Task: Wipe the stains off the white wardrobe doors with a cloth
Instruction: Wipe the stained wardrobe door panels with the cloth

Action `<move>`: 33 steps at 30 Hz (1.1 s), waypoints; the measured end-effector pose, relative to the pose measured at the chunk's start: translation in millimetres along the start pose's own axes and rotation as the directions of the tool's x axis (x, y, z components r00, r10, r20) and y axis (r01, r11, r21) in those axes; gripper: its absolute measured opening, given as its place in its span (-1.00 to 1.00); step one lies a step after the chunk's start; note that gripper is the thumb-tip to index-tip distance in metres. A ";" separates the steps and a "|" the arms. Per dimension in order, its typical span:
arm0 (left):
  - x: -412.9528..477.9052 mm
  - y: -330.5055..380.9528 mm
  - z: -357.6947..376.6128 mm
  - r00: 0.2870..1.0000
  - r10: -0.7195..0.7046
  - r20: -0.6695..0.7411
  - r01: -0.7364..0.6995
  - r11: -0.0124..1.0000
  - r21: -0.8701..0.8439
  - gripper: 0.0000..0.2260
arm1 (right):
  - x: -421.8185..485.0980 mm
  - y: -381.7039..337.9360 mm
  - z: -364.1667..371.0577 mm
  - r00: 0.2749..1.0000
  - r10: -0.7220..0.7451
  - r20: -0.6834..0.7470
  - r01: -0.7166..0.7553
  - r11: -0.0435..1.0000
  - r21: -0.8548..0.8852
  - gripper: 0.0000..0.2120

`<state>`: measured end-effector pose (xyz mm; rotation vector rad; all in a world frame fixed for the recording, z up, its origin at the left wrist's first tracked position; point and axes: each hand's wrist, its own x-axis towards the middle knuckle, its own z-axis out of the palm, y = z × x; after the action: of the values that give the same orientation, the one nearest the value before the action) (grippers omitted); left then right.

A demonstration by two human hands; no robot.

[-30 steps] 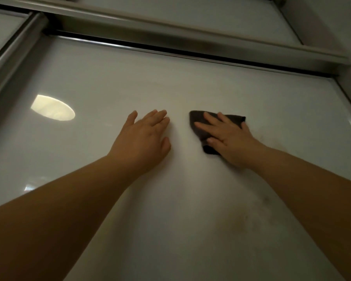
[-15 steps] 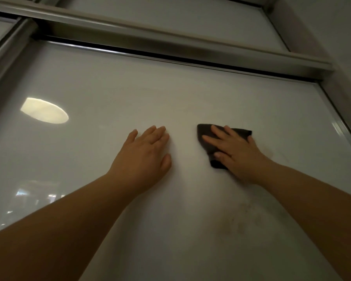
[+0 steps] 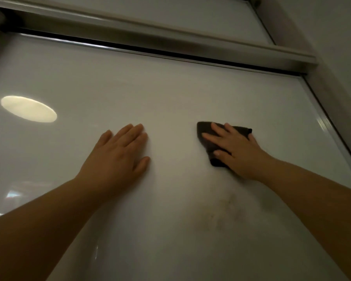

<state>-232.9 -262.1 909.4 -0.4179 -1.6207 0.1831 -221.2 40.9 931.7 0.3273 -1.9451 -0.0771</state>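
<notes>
Head view: the right hand (image 3: 237,153) presses the dark cloth (image 3: 204,128) flat under straight fingers against the white wardrobe door (image 3: 170,94), likely to spread wiping pressure. The left hand (image 3: 118,157), fingers relaxed and empty, probably braces the door. Faint stains (image 3: 221,211) lie below the right fingers.

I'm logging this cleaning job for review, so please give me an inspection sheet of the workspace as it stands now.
Surface: white wardrobe door, glossy; faint brownish stains below the cloth.
Job's things: dark cloth, flat against the door.
Clutter: nothing seen.
Hands: left hand flat on the door, fingers straight; right hand presses the cloth, fingers spread.
Cables: nothing seen.
Surroundings: metal top rail, metal side frame, oval light reflection.
</notes>
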 end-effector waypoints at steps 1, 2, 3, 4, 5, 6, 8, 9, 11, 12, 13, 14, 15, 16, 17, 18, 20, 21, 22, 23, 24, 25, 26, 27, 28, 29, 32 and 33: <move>0.6 0.8 -0.6 1.000 -0.006 -0.004 0.006 1.000 0.004 -0.39 | 9.8 7.2 -4.9 0.999 0.047 -0.005 -0.047 0.999 -0.005 -0.53; 1.4 2.5 -0.9 1.000 -0.012 -0.003 0.012 1.000 0.009 -0.40 | 19.5 9.4 -8.5 0.996 0.086 -0.009 -0.086 0.996 -0.006 -0.53; 2.6 4.7 -1.4 1.000 -0.018 0.000 0.018 1.000 0.016 -0.41 | 28.3 7.0 -10.3 0.993 0.115 -0.011 -0.115 0.993 0.004 -0.53; 4.2 7.5 -1.5 1.000 -0.022 0.003 0.022 0.999 0.024 -0.42 | 35.2 1.4 -10.1 0.991 0.130 -0.013 -0.130 0.991 0.023 -0.52; 6.0 11.4 -1.3 1.000 -0.019 0.003 0.019 0.999 0.027 -0.41 | 38.3 -5.8 -8.0 0.991 0.130 -0.016 -0.129 0.991 0.047 -0.52; 8.1 16.3 -1.0 1.000 -0.009 -0.002 0.009 1.000 0.021 -0.41 | 37.3 -13.0 -4.9 0.993 0.114 -0.025 -0.113 0.992 0.063 -0.53; 14.6 29.4 -1.8 1.000 0.022 -0.007 -0.022 1.000 -0.009 -0.38 | 26.4 -22.0 3.0 0.998 0.040 -0.055 -0.036 0.997 0.069 -0.53; 18.7 37.2 -1.9 0.999 0.037 0.004 -0.037 0.999 -0.024 -0.35 | 17.7 -22.4 5.9 0.998 -0.003 -0.059 0.007 0.998 0.069 -0.53; 27.3 52.9 0.5 0.997 0.060 0.049 -0.057 0.997 -0.048 -0.31 | -0.3 -15.2 9.5 0.997 -0.064 -0.039 0.066 0.996 0.062 -0.53; 30.7 59.1 3.2 0.996 0.070 0.062 -0.066 0.997 -0.051 -0.30 | -7.7 -8.5 9.6 0.997 -0.079 -0.025 0.080 0.995 0.058 -0.54; 33.1 63.4 5.6 0.995 0.079 0.065 -0.076 0.996 -0.047 -0.30 | -13.0 0.1 8.6 0.997 -0.082 -0.013 0.083 0.995 0.052 -0.54; 33.9 65.5 7.3 0.994 0.088 0.064 -0.086 0.996 -0.038 -0.31 | -15.3 10.1 7.1 0.998 -0.070 -0.004 0.070 0.996 0.046 -0.53; 34.1 65.9 8.8 0.994 0.095 0.057 -0.093 0.995 -0.032 -0.32 | -14.8 21.0 4.1 0.999 -0.041 0.000 0.041 0.998 0.037 -0.53; 33.6 65.3 9.8 0.994 0.100 0.048 -0.099 0.995 -0.031 -0.34 | -11.5 31.6 0.2 1.000 -0.001 -0.001 0.001 1.000 0.026 -0.53; 32.9 64.5 10.4 0.993 0.108 0.039 -0.107 0.994 -0.034 -0.35 | -5.6 39.7 -3.8 0.999 0.049 -0.004 -0.048 0.999 0.018 -0.53; 32.4 63.7 10.3 0.993 0.117 0.026 -0.116 0.993 -0.037 -0.38 | 2.2 44.0 -7.6 0.995 0.101 -0.004 -0.101 0.995 0.019 -0.52; 31.9 62.9 10.0 0.992 0.128 0.002 -0.128 0.991 -0.037 -0.43 | 16.5 38.4 -9.8 0.985 0.172 -0.003 -0.172 0.984 0.045 -0.52; 32.2 62.7 10.2 0.992 0.130 -0.001 -0.130 0.991 -0.032 -0.45 | 19.1 30.6 -7.5 0.984 0.178 -0.009 -0.178 0.982 0.057 -0.52; 32.3 62.2 11.3 0.991 0.132 -0.003 -0.132 0.991 -0.027 -0.46 | 16.9 21.7 -3.5 0.987 0.160 -0.016 -0.159 0.985 0.064 -0.52; 32.3 61.6 12.1 0.991 0.137 -0.006 -0.137 0.990 -0.024 -0.46 | 10.0 13.8 3.1 0.992 0.119 -0.027 -0.117 0.991 0.068 -0.53; 32.6 61.1 12.7 0.990 0.141 -0.008 -0.142 0.990 -0.022 -0.46 | -1.0 9.7 11.0 0.997 0.063 -0.046 -0.060 0.996 0.068 -0.53; 32.5 60.3 12.7 0.990 0.143 -0.007 -0.143 0.990 -0.020 -0.45 | -14.5 9.0 17.9 0.998 0.005 -0.064 -0.001 0.998 0.062 -0.54; 32.2 59.8 11.7 0.990 0.143 -0.004 -0.143 0.990 -0.017 -0.45 | -27.7 13.7 24.3 0.997 -0.039 -0.074 0.043 0.998 0.052 -0.54; 31.8 59.9 10.4 0.989 0.146 -0.003 -0.146 0.989 -0.014 -0.45 | -38.3 22.7 27.3 0.995 -0.062 -0.074 0.065 0.997 0.033 -0.55; 30.7 60.2 9.0 0.988 0.152 -0.004 -0.152 0.988 -0.009 -0.46 | -45.2 34.8 27.0 0.996 -0.057 -0.064 0.058 0.998 0.011 -0.56; 28.9 60.2 8.0 0.987 0.160 -0.005 -0.160 0.987 -0.001 -0.47 | -48.0 47.7 25.1 0.998 -0.024 -0.054 0.024 1.000 -0.010 -0.56; 21.9 57.9 6.9 0.985 0.171 0.001 -0.171 0.985 0.038 -0.49 | -31.9 76.2 14.6 0.986 0.164 -0.040 -0.165 0.986 -0.024 -0.52; 20.3 56.9 6.7 0.985 0.174 0.002 -0.174 0.984 0.043 -0.49 | -21.5 76.5 11.1 0.975 0.217 -0.037 -0.217 0.976 -0.008 -0.50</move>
<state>-231.5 -201.4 906.9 -0.5268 -1.5755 0.3491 -238.4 118.9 923.9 0.1055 -1.9319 0.0593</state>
